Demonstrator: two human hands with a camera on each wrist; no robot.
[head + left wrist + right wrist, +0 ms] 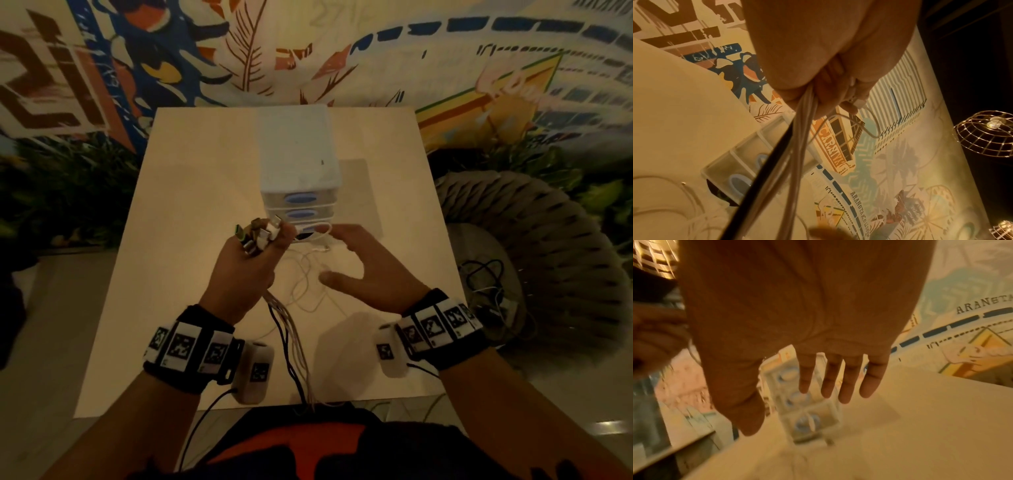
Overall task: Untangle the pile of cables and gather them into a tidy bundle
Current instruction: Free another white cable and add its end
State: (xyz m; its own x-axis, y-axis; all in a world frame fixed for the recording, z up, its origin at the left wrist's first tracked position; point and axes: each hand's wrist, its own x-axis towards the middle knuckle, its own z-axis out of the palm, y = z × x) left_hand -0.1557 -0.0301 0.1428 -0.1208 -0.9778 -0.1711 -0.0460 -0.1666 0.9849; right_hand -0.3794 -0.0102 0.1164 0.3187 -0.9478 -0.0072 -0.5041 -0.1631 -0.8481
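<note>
My left hand point(246, 267) grips a bunch of cables just below their plugs point(258, 234), which stick up out of the fist. The gathered cables point(291, 342), white with one black, hang from the fist toward the table's near edge; in the left wrist view the same strands point(797, 129) run down from my curled fingers. A loose white cable point(308, 270) lies in loops on the table between my hands. My right hand point(359, 270) hovers over those loops with fingers straight and spread, holding nothing; the right wrist view shows its fingers point(838, 379) extended.
A small white drawer unit point(298, 168) with blue handles stands mid-table just beyond my hands. The beige table point(191, 205) is square. To the right is a woven chair point(548, 246) with more dark cables point(486, 277) on its seat.
</note>
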